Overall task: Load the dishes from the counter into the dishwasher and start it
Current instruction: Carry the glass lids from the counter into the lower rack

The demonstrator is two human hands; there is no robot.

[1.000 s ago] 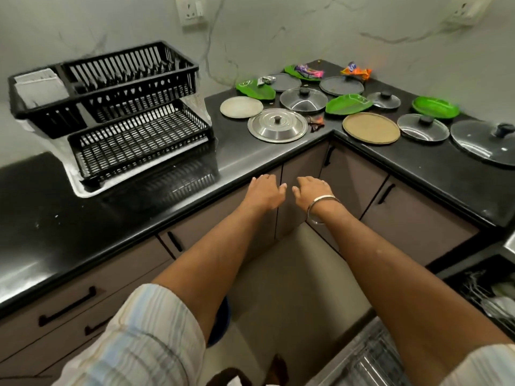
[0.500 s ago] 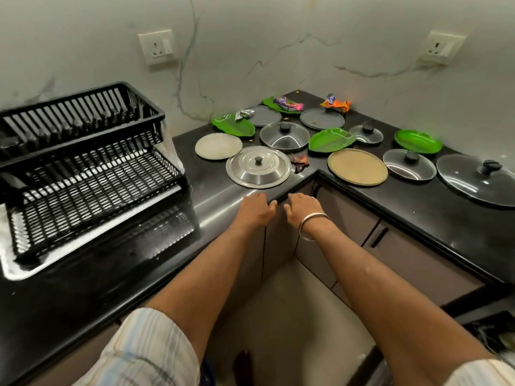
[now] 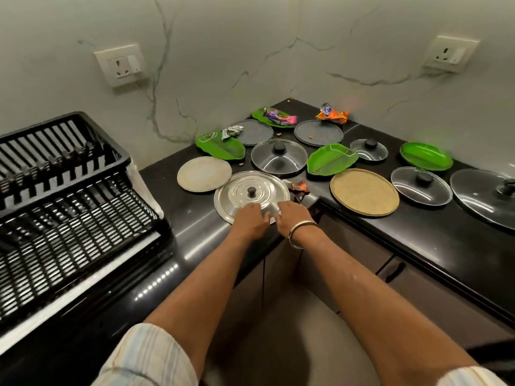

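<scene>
Lid: steel lid (image 3: 252, 194) sits flat at the near edge of the black worktop (image 3: 434, 229), right in the inner corner, black knob on top. Probably light, stiff and pretty slick, with a thin rim that won't give much to pinch.
Hands: left hand (image 3: 250, 218) and right hand (image 3: 292, 215) both lie on the lid's near rim, fingers curled down over it. Whether they're really gripping yet is hard to call, since the fingertips are hidden.
Where to grab: likely the near rim where it reaches the worktop edge, or just the knob. Sliding it toward the edge first looks easiest.
Other dishes: glass lid (image 3: 278, 157), beige plate (image 3: 364, 192), pale plate (image 3: 204, 174) and green leaf plate (image 3: 333, 162) all sit close by, so a careless lift could knock them. The glass ones look fragile.
Junk: crumpled wrapper (image 3: 298, 188) is touching or just beside the lid's right side.
Surface: glossy dark stone, looks slippery.
Room: black dish rack (image 3: 64, 196) on the left, marble-look wall with a socket (image 3: 119, 65). Dishwasher isn't in view.
</scene>
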